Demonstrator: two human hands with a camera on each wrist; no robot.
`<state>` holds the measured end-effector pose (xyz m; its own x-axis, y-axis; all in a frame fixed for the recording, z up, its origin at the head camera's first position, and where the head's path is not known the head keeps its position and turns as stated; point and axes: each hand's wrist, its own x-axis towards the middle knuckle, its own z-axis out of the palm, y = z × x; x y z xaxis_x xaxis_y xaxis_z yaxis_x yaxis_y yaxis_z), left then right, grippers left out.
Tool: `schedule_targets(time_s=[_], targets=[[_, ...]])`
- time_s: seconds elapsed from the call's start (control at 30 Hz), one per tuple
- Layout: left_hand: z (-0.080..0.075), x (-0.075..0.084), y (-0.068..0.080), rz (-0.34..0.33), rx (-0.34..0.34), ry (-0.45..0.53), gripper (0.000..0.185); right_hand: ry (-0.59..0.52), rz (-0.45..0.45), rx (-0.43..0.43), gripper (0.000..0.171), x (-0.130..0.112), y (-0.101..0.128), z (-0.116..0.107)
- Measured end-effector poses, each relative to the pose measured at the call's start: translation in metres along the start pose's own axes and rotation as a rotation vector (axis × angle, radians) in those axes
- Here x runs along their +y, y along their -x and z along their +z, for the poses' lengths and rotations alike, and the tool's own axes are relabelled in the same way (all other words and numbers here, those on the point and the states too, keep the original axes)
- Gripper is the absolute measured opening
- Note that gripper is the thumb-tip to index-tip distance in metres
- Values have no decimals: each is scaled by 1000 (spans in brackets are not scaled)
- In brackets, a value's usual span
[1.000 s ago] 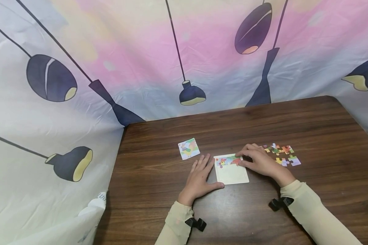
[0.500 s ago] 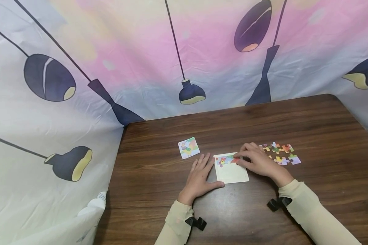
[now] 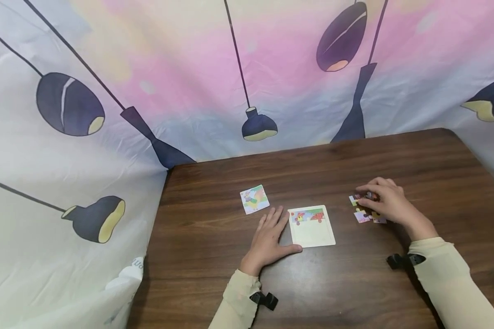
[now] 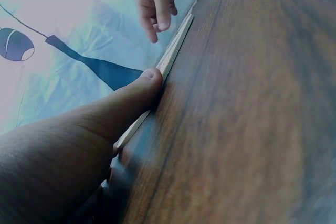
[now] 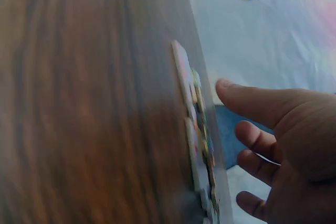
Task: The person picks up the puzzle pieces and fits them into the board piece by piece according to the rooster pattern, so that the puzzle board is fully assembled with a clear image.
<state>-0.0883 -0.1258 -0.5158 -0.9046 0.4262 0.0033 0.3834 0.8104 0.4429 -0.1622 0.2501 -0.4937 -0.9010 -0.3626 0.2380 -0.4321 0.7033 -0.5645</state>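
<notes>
My left hand (image 3: 267, 244) rests with spread fingers along the left side of a white square puzzle board (image 3: 313, 234), its thumb at the near edge. Along the board's far edge lies a row of joined jigsaw pieces (image 3: 308, 215); the surface in front of them is bare. My right hand (image 3: 389, 201) hovers over the loose jigsaw pieces (image 3: 362, 216) to the right and partly hides them. In the right wrist view its thumb and fingers are apart, with nothing between them, just above the pieces (image 5: 197, 153).
A small picture card (image 3: 254, 199) lies beyond the left hand, left of the board. The dark wooden table (image 3: 214, 192) meets a hanging cloth (image 3: 181, 91) printed with lamps at its back and left.
My right hand has left the far right corner of the board and moved right to the loose pieces, uncovering the red end of the joined row. The left hand has stayed in place.
</notes>
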Motion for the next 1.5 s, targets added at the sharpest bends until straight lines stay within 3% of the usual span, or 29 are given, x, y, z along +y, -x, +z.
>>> schedule_targets(time_s=[0.27,1.1,1.5], targets=[[0,-1,2,-10,-5,18,104,2,76,-120,31,3,-2,-1],[-2,0,3,-8,-4,6,103,26,79,-81,27,-5,-6,7],[-1,2,3,-2,1,9,103,5,26,-61,27,-37,-8,25]])
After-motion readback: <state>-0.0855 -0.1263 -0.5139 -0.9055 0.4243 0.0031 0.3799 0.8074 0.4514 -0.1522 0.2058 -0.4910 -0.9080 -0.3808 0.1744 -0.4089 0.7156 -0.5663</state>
